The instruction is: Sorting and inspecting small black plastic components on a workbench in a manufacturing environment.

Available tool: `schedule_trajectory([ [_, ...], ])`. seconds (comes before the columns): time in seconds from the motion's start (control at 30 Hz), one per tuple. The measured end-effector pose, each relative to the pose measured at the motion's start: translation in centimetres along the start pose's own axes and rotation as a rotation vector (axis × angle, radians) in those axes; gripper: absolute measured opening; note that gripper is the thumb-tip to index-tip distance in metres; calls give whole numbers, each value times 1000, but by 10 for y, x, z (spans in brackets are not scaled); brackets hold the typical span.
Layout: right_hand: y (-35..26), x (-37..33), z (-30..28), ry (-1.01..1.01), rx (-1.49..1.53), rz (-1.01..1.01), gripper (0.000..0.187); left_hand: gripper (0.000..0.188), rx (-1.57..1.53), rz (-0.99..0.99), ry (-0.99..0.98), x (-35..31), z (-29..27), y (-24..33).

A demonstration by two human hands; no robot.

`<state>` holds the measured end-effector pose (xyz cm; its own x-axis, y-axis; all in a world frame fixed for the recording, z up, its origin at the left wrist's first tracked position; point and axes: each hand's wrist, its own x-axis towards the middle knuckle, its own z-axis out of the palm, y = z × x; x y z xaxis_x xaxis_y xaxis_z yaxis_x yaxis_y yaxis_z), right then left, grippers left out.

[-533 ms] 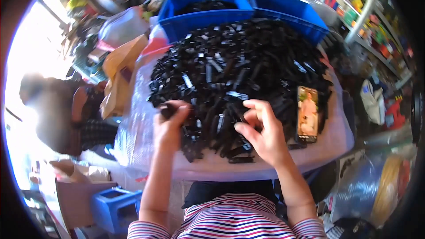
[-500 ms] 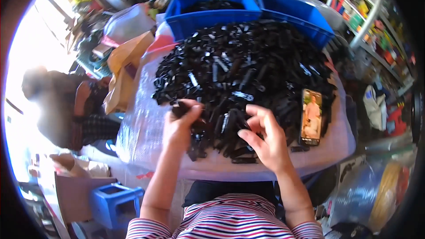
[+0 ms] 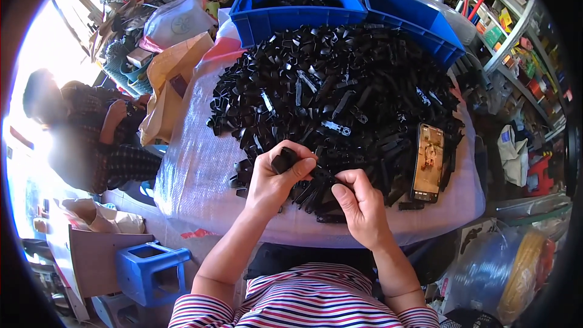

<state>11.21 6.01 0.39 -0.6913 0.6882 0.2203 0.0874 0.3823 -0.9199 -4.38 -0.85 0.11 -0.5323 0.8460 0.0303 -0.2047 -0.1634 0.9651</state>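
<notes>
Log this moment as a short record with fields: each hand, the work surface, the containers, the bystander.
left hand: grips a small black plastic part between thumb and fingers
right hand: pinches another black piece at the near edge of the pile
pile of black parts: covers most of the table
table: under clear wrap
phone: on the pile, screen lit
blue bins: two, at the far edge
person: seated to the left

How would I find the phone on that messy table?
Find the big heap of black plastic parts on the plastic-covered table. On the heap's right edge lies the phone, flat, beside the right hand. It alone is a smooth rectangle with a lit, colourful screen.
</notes>
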Motion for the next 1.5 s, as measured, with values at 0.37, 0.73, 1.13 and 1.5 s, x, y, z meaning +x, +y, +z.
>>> schedule_trajectory([
  [0.37, 5, 4, 16, 35, 33, 7, 14, 8, 397, 191, 68, -17, 7, -7],
  [0.73, 8, 95, -18, 82, -729, -346, 15, 33, -966, -233, -51, -31, -37, -12],
  [1.13, 20, 93, -45, 49, -598, -191, 43, 19, -634, -190, -169, 158, -56, 90],
  [1.5, 0, -4, -75, 150, 136, 25, 30, 19, 1274, 456, 345, 131, -152, 50],
])
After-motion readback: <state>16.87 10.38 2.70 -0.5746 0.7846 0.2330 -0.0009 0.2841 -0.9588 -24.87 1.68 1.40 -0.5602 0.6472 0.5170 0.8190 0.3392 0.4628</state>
